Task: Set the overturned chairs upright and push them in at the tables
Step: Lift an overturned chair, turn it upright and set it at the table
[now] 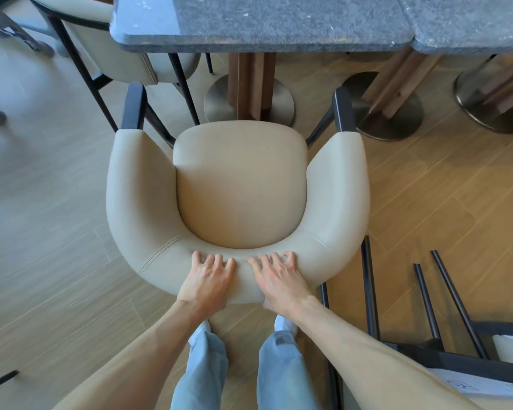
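While the beige armchair (240,184) stands upright on its dark legs, facing the grey stone table (261,22), its seat front lies just short of the table edge, not yet tucked under. Both of the person's hands rest on the top of the curved backrest, side by side and nearly touching: the left hand (206,281) with fingers curled over the inner rim and thumb down the back, gripping the padding, and the right hand (280,281) set the same way, closed on the backrest. Bare forearms reach in from below, and light blue trouser legs and white shoes (285,324) show directly behind the chair. Beyond the seat, the table's wooden pedestal (251,84) rises from a round metal base. To the left, a second beige chair (116,51) sits upright and pushed partly under the same table. To the right, another stone table (468,22) butts against the first, with its own pedestals and round bases beneath. At the lower right, an overturned chair (444,347) lies on the wooden floor (427,202), its thin black legs pointing away from the person.
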The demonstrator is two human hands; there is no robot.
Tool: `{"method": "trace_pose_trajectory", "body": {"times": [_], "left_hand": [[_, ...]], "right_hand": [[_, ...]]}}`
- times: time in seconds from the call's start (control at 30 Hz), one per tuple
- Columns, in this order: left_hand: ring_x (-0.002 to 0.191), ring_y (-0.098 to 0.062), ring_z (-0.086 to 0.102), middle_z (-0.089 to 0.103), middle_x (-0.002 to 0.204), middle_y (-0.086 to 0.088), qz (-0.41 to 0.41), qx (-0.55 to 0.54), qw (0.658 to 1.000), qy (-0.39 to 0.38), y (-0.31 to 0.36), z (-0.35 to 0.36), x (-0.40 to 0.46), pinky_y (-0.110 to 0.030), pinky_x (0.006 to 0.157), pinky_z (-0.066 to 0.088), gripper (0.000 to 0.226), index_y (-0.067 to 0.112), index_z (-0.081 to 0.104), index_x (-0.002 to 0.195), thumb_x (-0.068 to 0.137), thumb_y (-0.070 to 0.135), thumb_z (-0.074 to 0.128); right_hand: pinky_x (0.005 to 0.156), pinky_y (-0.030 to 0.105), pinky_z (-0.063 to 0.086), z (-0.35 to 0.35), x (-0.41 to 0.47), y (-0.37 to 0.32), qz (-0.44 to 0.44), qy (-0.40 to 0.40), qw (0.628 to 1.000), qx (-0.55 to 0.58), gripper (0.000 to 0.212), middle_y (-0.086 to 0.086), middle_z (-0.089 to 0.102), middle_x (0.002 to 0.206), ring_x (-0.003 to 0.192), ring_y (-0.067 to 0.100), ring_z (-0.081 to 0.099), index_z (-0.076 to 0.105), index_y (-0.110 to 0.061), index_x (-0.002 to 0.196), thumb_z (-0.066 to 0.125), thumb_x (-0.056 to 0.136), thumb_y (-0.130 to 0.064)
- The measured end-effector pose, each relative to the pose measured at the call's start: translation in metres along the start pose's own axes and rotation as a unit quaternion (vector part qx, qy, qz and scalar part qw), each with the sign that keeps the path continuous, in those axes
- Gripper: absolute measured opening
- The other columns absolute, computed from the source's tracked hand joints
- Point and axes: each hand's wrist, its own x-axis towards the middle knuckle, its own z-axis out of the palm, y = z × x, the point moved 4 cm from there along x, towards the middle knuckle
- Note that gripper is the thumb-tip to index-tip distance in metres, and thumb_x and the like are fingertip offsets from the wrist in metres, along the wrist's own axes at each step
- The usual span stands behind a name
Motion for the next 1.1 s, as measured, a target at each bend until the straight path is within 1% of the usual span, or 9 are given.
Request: {"method": "trace_pose_trajectory", "body": {"times": [0.13,0.37,0.53,0.73,0.87,0.93,1.0,1.03,1.1], "left_hand": [[0.11,-0.026,0.057,0.057,0.116,-0.006,-0.003,0.014,1.0,-0.011,-0.022,-0.024,0.03,-0.044,0.1,0.035,0.068,0.016,0.041,0.126,0.07,0.036,0.075],[0.106,-0.024,0.058,0.057,0.113,-0.004,0.003,0.02,1.0,-0.015,-0.026,-0.034,0.047,-0.044,0.094,0.04,0.064,0.017,0.044,0.122,0.069,0.038,0.075],[0.103,-0.024,0.06,0.058,0.11,-0.004,0.016,0.028,0.999,-0.027,-0.026,-0.044,0.046,-0.04,0.087,0.043,0.063,0.016,0.045,0.118,0.067,0.039,0.076],[0.096,-0.024,0.062,0.06,0.104,-0.004,0.041,0.04,0.998,-0.038,-0.01,-0.039,0.034,-0.04,0.083,0.043,0.06,0.014,0.046,0.113,0.066,0.041,0.073],[0.101,-0.025,0.057,0.057,0.109,-0.004,0.031,0.036,0.998,-0.045,-0.004,-0.028,0.031,-0.041,0.084,0.04,0.064,0.017,0.045,0.117,0.065,0.043,0.071],[0.109,-0.025,0.054,0.054,0.116,-0.004,0.03,0.026,0.997,-0.061,-0.003,-0.028,0.027,-0.041,0.091,0.04,0.075,0.018,0.043,0.126,0.065,0.049,0.073],[0.119,-0.024,0.05,0.051,0.125,-0.004,0.031,0.001,0.994,-0.103,-0.006,-0.035,0.027,-0.041,0.098,0.04,0.09,0.019,0.038,0.138,0.066,0.059,0.075],[0.123,-0.025,0.048,0.049,0.128,-0.004,0.025,-0.032,0.992,-0.119,-0.008,-0.044,0.029,-0.041,0.099,0.041,0.094,0.021,0.036,0.142,0.068,0.063,0.075],[0.129,-0.027,0.047,0.049,0.133,-0.005,0.013,-0.131,0.985,-0.108,-0.011,-0.072,0.03,-0.043,0.099,0.044,0.09,0.023,0.035,0.147,0.076,0.063,0.071]], "right_hand": [[0.087,0.047,0.037,-0.022,0.028,0.014,0.006,0.006,1.0,0.008,0.075,0.008,0.056,0.116,0.109,0.03,0.055,0.037,-0.014,0.134,0.077,0.071,-0.024],[0.089,0.051,0.039,-0.025,0.044,0.03,-0.009,-0.017,1.0,0.016,0.075,0.006,0.057,0.115,0.108,0.03,0.056,0.039,-0.016,0.132,0.078,0.07,-0.029],[0.09,0.05,0.039,-0.031,0.042,0.029,-0.011,-0.031,0.999,0.015,0.07,0.006,0.057,0.115,0.109,0.03,0.056,0.039,-0.016,0.133,0.074,0.072,-0.024],[0.089,0.05,0.038,-0.026,0.026,0.03,-0.027,-0.055,0.998,0.005,0.072,0.008,0.057,0.116,0.109,0.03,0.056,0.04,-0.015,0.128,0.08,0.07,-0.03],[0.089,0.049,0.039,-0.016,0.018,0.027,-0.031,-0.039,0.999,-0.001,0.071,0.007,0.058,0.115,0.108,0.03,0.057,0.04,-0.015,0.128,0.079,0.07,-0.029],[0.093,0.05,0.037,-0.016,0.015,0.027,-0.035,-0.045,0.998,0.004,0.076,0.008,0.057,0.119,0.113,0.03,0.056,0.038,-0.015,0.133,0.079,0.073,-0.036],[0.101,0.052,0.034,-0.023,0.012,0.028,-0.028,-0.078,0.996,0.032,0.089,0.009,0.054,0.132,0.122,0.031,0.052,0.033,-0.014,0.142,0.077,0.074,-0.054],[0.105,0.055,0.032,-0.03,0.012,0.03,-0.019,-0.096,0.993,0.068,0.095,0.009,0.05,0.139,0.128,0.031,0.049,0.03,-0.014,0.147,0.072,0.077,-0.062],[0.11,0.058,0.027,-0.052,0.013,0.035,0.007,-0.093,0.982,0.165,0.091,0.01,0.043,0.15,0.138,0.031,0.043,0.025,-0.017,0.153,0.059,0.085,-0.067]]}}
